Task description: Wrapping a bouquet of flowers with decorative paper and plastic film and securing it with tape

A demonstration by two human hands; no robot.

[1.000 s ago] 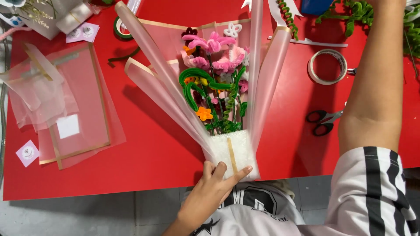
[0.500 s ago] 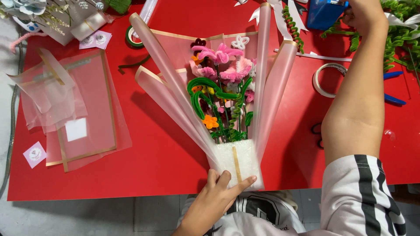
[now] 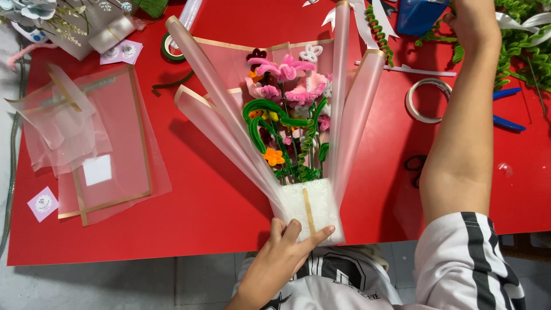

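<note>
A bouquet (image 3: 287,115) of pink, orange and green pipe-cleaner flowers lies on the red table (image 3: 201,224), wrapped in frosted pink sheets with gold edges. Its white foam-wrapped base (image 3: 307,206) reaches the table's front edge. My left hand (image 3: 281,261) grips that base from below, with its fingers laid over the wrap. My right hand (image 3: 473,20) is stretched to the far right corner, next to a blue box (image 3: 422,14), among white ribbon and green pipe cleaners (image 3: 522,46). Its fingers are cut off by the top edge.
Loose translucent wrapping sheets (image 3: 97,143) and small stickers (image 3: 43,204) lie at the left. A green tape roll (image 3: 170,49) sits at the back. A clear tape ring (image 3: 427,100), blue pens (image 3: 508,123) and black scissors (image 3: 414,165) lie beside my right arm.
My right arm has reached farther towards the back right, so the hand is now beside the blue box. My left hand has kept its hold on the bouquet's base.
</note>
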